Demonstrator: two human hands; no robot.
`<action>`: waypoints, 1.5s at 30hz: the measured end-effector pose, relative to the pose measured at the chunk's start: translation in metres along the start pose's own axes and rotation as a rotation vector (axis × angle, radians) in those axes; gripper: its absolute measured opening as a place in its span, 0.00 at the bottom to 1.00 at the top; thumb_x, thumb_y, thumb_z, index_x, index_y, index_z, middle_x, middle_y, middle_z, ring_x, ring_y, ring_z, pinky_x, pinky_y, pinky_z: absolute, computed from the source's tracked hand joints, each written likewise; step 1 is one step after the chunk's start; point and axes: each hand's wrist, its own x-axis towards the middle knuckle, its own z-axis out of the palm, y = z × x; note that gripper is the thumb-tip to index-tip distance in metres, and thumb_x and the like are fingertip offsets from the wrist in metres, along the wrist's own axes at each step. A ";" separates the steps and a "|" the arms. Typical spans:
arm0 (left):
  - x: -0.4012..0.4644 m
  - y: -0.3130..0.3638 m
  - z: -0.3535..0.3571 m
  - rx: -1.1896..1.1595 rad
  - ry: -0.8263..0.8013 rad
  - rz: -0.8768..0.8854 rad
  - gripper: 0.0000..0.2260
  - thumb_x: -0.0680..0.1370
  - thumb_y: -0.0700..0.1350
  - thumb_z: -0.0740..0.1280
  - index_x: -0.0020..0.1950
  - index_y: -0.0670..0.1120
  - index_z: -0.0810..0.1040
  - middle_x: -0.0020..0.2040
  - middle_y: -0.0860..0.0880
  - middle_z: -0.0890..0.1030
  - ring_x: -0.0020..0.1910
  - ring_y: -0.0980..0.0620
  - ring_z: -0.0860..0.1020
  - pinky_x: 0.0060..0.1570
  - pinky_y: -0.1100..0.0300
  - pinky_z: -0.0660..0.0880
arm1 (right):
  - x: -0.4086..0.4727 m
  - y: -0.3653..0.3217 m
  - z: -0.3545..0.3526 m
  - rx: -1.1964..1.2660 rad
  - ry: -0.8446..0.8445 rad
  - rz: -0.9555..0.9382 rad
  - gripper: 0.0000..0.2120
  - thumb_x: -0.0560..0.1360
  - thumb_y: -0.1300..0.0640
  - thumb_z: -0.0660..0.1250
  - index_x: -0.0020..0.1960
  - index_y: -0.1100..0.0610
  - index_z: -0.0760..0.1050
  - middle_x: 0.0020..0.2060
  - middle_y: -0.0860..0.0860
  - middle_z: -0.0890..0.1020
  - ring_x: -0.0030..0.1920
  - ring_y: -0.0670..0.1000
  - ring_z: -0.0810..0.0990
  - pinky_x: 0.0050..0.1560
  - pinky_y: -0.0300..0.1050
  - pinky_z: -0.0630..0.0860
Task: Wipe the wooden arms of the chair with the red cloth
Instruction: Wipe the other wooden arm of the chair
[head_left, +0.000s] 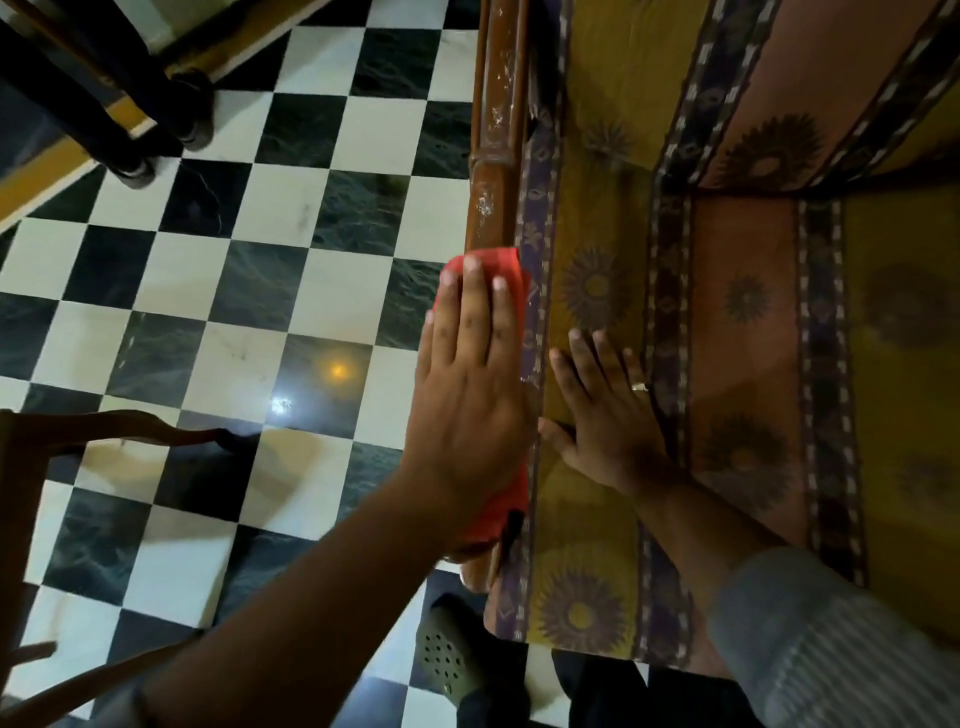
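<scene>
The chair's brown wooden arm (497, 135) runs from the top centre down toward me, with pale scuffs on it. A red cloth (506, 265) lies over the arm's near half. My left hand (467, 395) presses flat on the cloth with fingers straight, covering most of it; red shows past my fingertips and again below my wrist. My right hand (605, 415) lies flat and spread on the patterned seat cushion (748, 322) just right of the arm, a ring on one finger. It holds nothing.
A black-and-white checkered floor (260, 291) spreads to the left. Dark furniture legs (130, 114) stand at the top left. Another wooden chair frame (62, 447) sits at the lower left. My green perforated shoe (447, 654) is below the arm's front end.
</scene>
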 end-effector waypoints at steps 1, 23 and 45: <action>0.011 0.001 -0.003 0.015 0.009 0.001 0.33 0.84 0.52 0.57 0.81 0.41 0.44 0.81 0.40 0.42 0.80 0.43 0.37 0.78 0.45 0.42 | 0.002 -0.001 -0.002 -0.018 -0.019 0.004 0.41 0.77 0.28 0.45 0.80 0.55 0.51 0.81 0.56 0.50 0.80 0.59 0.45 0.77 0.64 0.50; -0.009 -0.001 -0.008 -0.062 0.011 0.085 0.28 0.82 0.50 0.53 0.80 0.41 0.52 0.81 0.41 0.51 0.81 0.41 0.45 0.78 0.44 0.50 | 0.092 0.022 -0.041 -0.001 -0.076 -0.087 0.46 0.73 0.26 0.40 0.77 0.57 0.61 0.78 0.60 0.60 0.78 0.63 0.55 0.76 0.63 0.52; 0.152 -0.012 -0.025 0.097 -0.036 0.102 0.31 0.81 0.52 0.52 0.81 0.41 0.46 0.82 0.41 0.46 0.81 0.43 0.42 0.78 0.47 0.43 | 0.100 0.028 -0.023 -0.011 -0.057 -0.069 0.45 0.73 0.25 0.43 0.76 0.58 0.57 0.79 0.59 0.59 0.80 0.58 0.50 0.76 0.62 0.54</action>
